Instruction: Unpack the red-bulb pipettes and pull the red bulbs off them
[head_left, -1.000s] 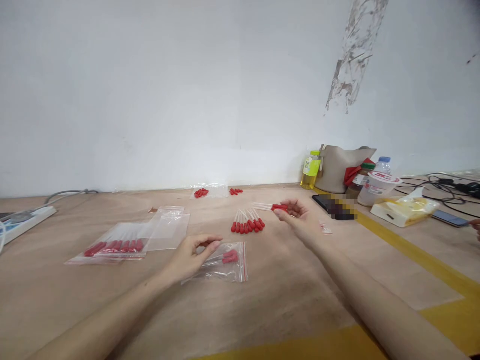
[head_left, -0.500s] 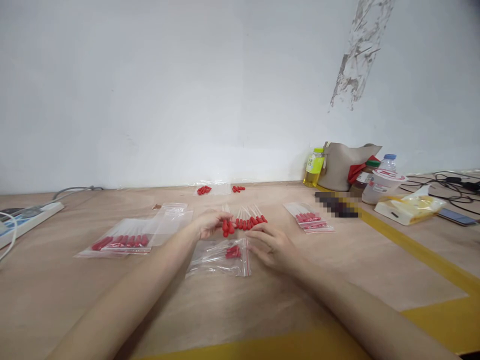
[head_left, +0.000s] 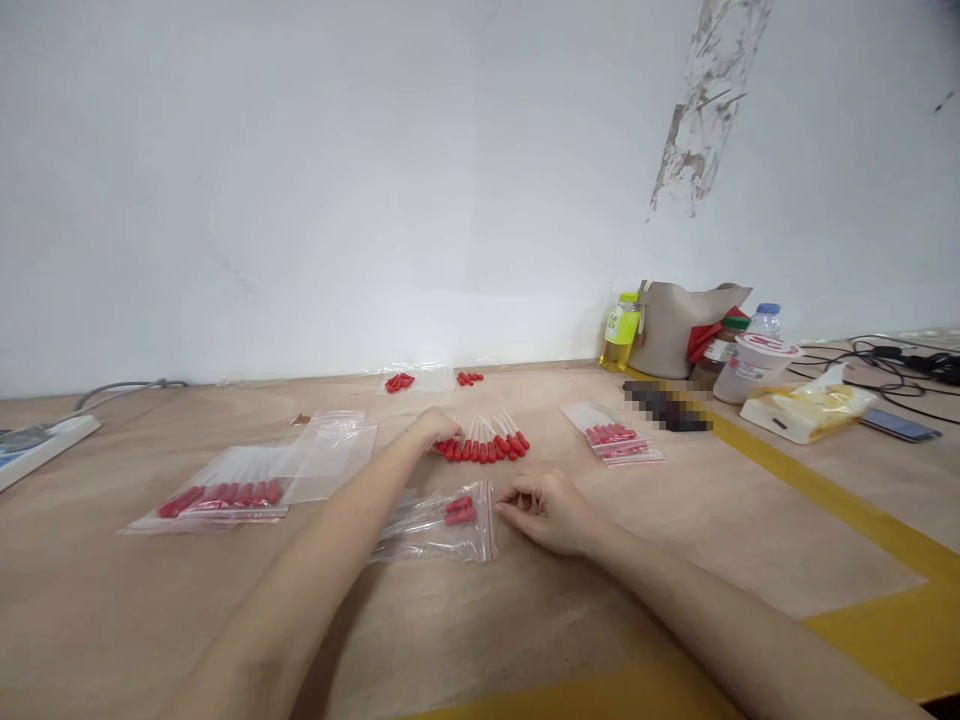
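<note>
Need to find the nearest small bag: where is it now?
Head view, table centre: the bag lies flat just left of the right hand, nearer than the row of loose droppers.

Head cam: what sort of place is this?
Probably a makeshift packing bench: bare plywood table against a scuffed wall, red-bulbed droppers beside a zip bag, a handbag and drink bottle at the back.

Glossy clear plastic bag (head_left: 439, 525), red rubbery dropper bulbs (head_left: 487, 448), matt wooden tabletop (head_left: 600, 560)
</note>
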